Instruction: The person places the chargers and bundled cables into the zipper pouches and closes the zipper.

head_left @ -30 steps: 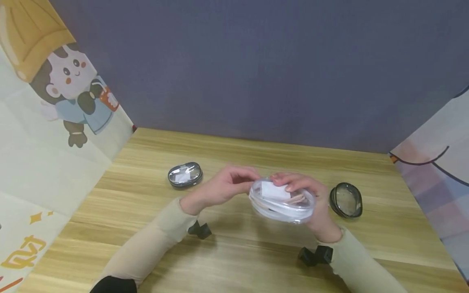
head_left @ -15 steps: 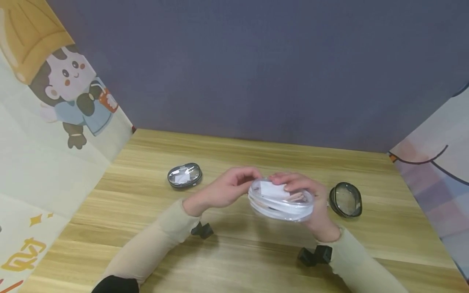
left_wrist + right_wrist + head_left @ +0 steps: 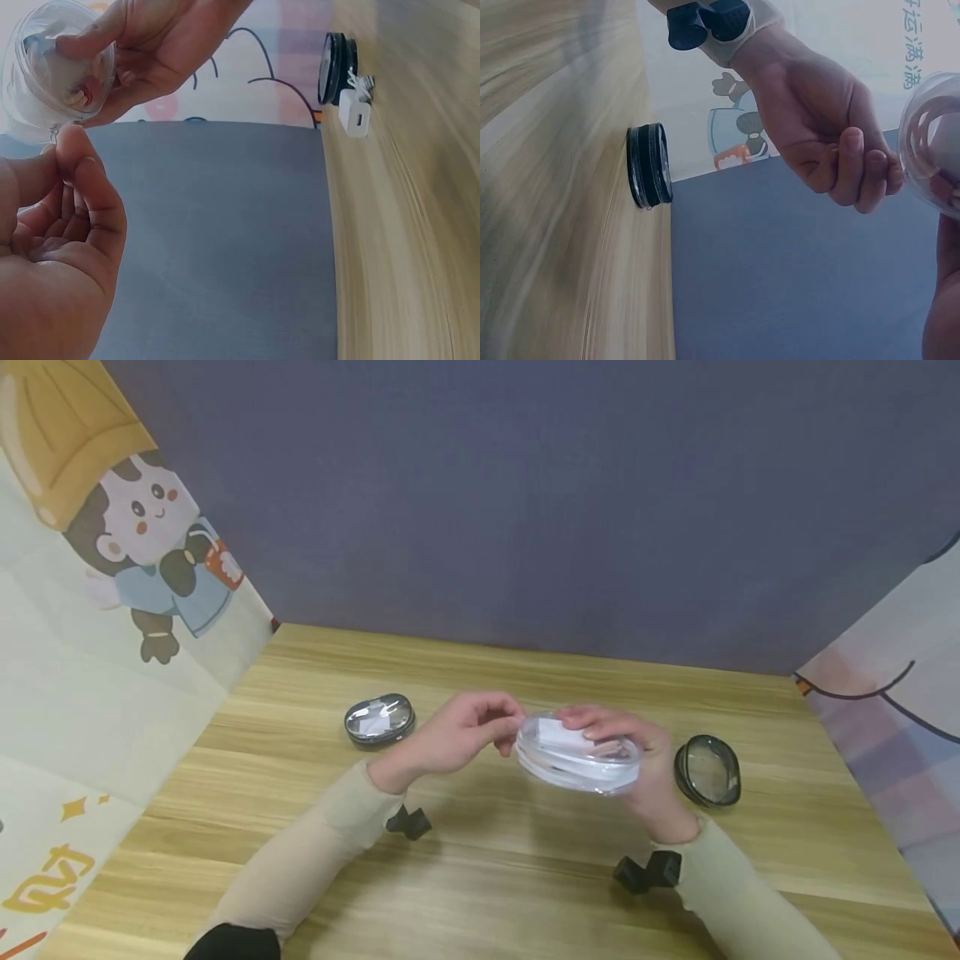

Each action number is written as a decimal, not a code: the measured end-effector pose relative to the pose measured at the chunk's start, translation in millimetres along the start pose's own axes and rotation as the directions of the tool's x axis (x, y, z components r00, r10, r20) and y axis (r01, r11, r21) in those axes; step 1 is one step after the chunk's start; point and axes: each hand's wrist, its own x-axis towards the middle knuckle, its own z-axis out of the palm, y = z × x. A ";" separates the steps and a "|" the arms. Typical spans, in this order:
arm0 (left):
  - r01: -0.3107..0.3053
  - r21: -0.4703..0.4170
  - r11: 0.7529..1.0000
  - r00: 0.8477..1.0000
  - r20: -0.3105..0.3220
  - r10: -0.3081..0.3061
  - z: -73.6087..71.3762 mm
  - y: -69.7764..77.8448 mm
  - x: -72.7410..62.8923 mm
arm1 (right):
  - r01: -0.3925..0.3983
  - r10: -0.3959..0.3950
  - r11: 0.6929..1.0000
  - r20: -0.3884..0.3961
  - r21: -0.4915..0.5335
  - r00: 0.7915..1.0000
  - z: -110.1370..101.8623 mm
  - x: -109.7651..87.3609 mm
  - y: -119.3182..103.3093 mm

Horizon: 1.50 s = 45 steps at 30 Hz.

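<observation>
Above the table (image 3: 487,893), its long axis running roughly along the far edge, the clear pouch (image 3: 577,768) is gripped by the right hand (image 3: 654,762) at its right, while the left hand (image 3: 457,737) pinches what looks like the zip pull (image 3: 54,136) at its left end.

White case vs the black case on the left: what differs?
Trim: the white case has white trim, the black case black.
Pose: the white case is held up in the right hand; the black case lies on the table.
Shared: oval shape, clear top.
</observation>
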 end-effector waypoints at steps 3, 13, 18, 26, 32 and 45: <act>0.008 0.005 1.000 1.000 -0.004 -0.008 -1.0 -1.3 -0.3 | -0.008 0.008 1.000 -0.006 0.013 1.000 -1.6 -0.4 0.9; 0.041 -0.003 0.999 0.999 -0.036 -0.041 -3.3 -3.5 -0.5 | -0.045 0.048 0.998 -0.057 0.052 0.997 -4.4 3.1 1.9; 0.039 -0.002 0.999 0.998 -0.044 -0.039 -5.1 -3.8 -1.5 | -0.018 0.018 1.000 -0.053 -0.004 0.998 -7.3 4.6 2.8; 0.043 0.026 0.999 0.997 -0.062 -0.042 -5.8 -1.4 -5.5 | -0.040 0.036 0.996 -0.055 -0.081 0.998 -12.0 4.5 1.3; 0.020 0.066 0.998 0.997 -0.078 -0.015 -4.4 -0.4 -7.7 | -0.052 0.042 0.990 -0.076 -0.134 0.996 -13.8 2.4 2.0; 0.105 0.057 0.993 0.985 -0.144 -0.095 -3.5 -0.3 -8.1 | -0.162 0.153 0.957 -0.059 -0.239 0.987 -17.6 -5.8 -3.1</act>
